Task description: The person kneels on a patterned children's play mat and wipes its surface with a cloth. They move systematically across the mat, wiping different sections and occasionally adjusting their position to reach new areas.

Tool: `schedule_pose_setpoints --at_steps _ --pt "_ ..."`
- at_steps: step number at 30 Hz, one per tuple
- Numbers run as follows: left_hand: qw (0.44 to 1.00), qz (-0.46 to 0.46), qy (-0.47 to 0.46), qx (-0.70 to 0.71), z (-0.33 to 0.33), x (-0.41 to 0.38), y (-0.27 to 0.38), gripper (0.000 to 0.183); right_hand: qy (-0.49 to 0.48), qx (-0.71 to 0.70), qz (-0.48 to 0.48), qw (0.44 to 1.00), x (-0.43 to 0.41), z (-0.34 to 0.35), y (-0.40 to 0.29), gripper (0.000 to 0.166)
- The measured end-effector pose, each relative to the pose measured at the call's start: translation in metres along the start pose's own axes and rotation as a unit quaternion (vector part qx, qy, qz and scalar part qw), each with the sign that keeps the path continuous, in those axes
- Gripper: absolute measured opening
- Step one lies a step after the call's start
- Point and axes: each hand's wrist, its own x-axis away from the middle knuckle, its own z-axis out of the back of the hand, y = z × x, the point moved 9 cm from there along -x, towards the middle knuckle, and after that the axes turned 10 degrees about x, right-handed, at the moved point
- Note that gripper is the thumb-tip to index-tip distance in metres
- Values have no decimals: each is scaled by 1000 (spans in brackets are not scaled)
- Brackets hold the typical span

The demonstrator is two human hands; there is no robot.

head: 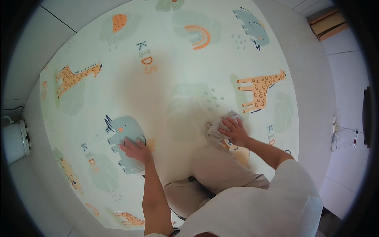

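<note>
A pale play mat [189, 71] printed with giraffes, elephants, rainbows and leaves spreads beneath me as I kneel or sit on it. My right hand [235, 131] presses a crumpled grey cloth [217, 131] against the mat, right of my knee and below a printed giraffe. My left hand [136, 150] rests on the mat over a printed elephant, its fingers spread and holding nothing. Part of the cloth is hidden under my right hand.
A grey floor border surrounds the mat. At the far left stands a white container [14, 142] with a dark cable above it. Cables and a small plug strip [355, 138] lie at the right. A brown wooden object [327, 24] is at the upper right, and a dark object [367, 117] at the right rim.
</note>
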Motion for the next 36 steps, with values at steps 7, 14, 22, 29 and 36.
schedule_pose_setpoints --at_steps 7,14,22,29,36 --pt "987 -71 -142 13 -51 23 121 59 204 56 59 976 -212 51 16 55" --pt "986 -80 -148 -6 -59 31 127 62 307 92 -200 926 -429 104 111 53" --pt "987 -75 -142 -30 -54 30 117 63 231 57 22 971 -335 69 36 54" --pt "987 -111 -114 -36 -53 28 132 59 54 -40 35 997 -105 28 -21 62" --pt "986 -98 -129 -42 -58 28 133 57 7 33 70 997 -55 2 19 60"
